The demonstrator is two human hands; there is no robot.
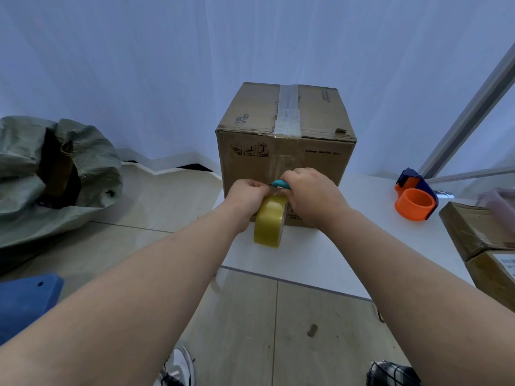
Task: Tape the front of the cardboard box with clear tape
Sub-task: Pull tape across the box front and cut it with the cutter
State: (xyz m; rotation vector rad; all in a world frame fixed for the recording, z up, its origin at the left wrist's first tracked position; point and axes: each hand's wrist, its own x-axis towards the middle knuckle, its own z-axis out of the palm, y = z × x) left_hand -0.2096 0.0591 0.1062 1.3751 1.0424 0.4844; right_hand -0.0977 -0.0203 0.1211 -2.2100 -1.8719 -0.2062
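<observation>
A brown cardboard box (287,151) stands on the corner of a white table (320,254), with a strip of clear tape along its top and down onto its front face. A yellowish roll of clear tape (269,222) hangs in front of the box's lower front. My left hand (246,195) grips the roll from the left. My right hand (309,196) holds a small teal cutter (279,184) against the tape just above the roll, at the box's front face. The cutter's blade is mostly hidden by my fingers.
An orange and blue tape dispenser (416,197) sits on the table at the right. Other cardboard boxes (482,240) lie at the right edge. A grey-green sack (55,174) sits on the tiled floor at left, a blue object (26,299) below it.
</observation>
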